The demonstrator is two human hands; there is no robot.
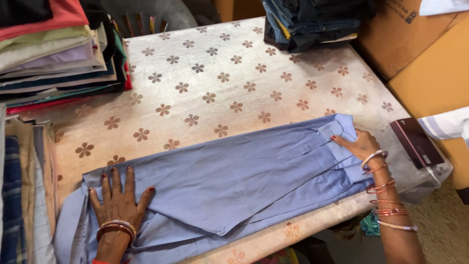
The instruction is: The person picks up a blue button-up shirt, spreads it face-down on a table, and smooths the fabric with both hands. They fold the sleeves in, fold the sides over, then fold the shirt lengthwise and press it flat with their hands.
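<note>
While the blue shirt [220,186] lies folded into a long narrow strip across the near edge of the surface [205,83], I've got both hands on it, one at each end. Left hand [117,200] is flat on the hem end, fingers [129,178] spread wide and pressed down, gripping nothing; looks like it's there to pin the cloth so the strip can't slide or bunch. Right hand [359,146] sits at the collar end, fingertips resting on the folded fabric just below the collar, loosely curled, not closed round anything I can see. Prob. that hand keeps the collar square and the strip taut against the left.

Long axis of shirt runs left to right w/ a slight tilt: hem end low and near me at left, collar end higher and further off at right. So it points collar-right, toward the cardboard boxes [420,49]. Sleeves seem tucked in, a diagonal fold edge shows mid-strip. Hem end spills a bit over the near-left edge.

Rest of the surface, w/ its flower-print cover, is bare in the middle. Stack of folded clothes [53,54] at far left, another pile [22,190] near left, dark folded jeans [312,22] at far edge. Small dark box [416,142] lies just right of the collar, apart from my hand.
</note>
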